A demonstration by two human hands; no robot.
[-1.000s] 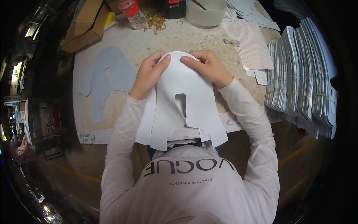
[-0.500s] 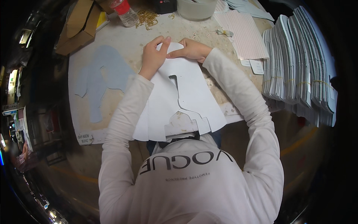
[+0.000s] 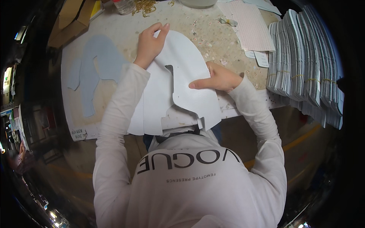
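In front of me lies a white arch-shaped cut piece [image 3: 190, 60], with a rounded far end, a notched slot in its middle and two legs toward my body. What looks like another white layer shows along its left side. My left hand [image 3: 151, 43] is closed on the upper left edge, thumb and fingers pinched together. My right hand [image 3: 220, 78] grips the right edge, its thumb flat on top and its fingers mostly hidden underneath. The near leg on the right is bent up a little.
Pale blue cut pieces [image 3: 93, 68] lie at the left of the worktable [image 3: 213, 41]. Tall banded stacks of cut pieces [image 3: 304, 60] stand at the right. Farther back are a cardboard box [image 3: 70, 22], a clear bottle [image 3: 124, 5], rubber bands [image 3: 144, 7] and a printed sheet [image 3: 247, 26].
My right hand has left the far end and moved down to the right edge of the white piece. The rounded end is now uncovered. My left hand still pinches the upper left.
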